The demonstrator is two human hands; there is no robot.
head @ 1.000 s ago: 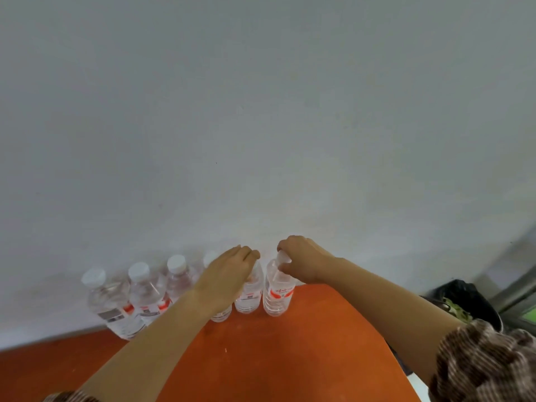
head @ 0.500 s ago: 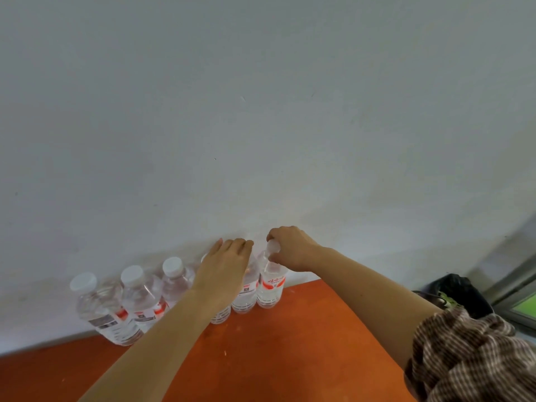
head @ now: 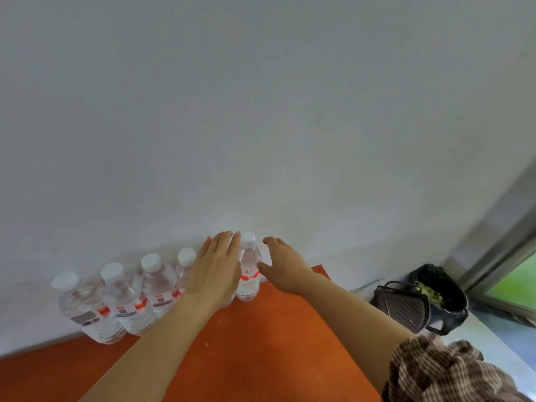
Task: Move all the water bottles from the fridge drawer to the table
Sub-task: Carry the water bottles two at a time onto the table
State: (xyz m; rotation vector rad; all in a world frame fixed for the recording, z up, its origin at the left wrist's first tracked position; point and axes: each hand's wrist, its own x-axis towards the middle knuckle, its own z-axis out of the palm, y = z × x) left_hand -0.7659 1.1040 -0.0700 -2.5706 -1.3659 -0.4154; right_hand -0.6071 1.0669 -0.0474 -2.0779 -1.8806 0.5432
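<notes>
Several clear water bottles with white caps and red labels stand in a row along the wall on the orange table (head: 261, 343). The rightmost bottle (head: 248, 271) stands upright between my hands. My left hand (head: 216, 271) is flat with fingers spread, covering another bottle just left of it. My right hand (head: 282, 266) is open just right of the rightmost bottle, fingers apart, holding nothing. More bottles stand further left, one at the far left (head: 84, 309), one beside it (head: 124, 303) and a third (head: 158, 282). The fridge drawer is out of view.
A plain white wall (head: 261, 126) rises right behind the bottles. Past the table's right edge sit a dark slatted basket (head: 403, 306) and a black bin bag with green scraps (head: 441, 294). A window frame (head: 510, 262) is at the far right.
My right hand has let go of the rightmost bottle's cap and opened to its right. My left hand has flattened and spread over its bottle. The view tilted up slightly.
</notes>
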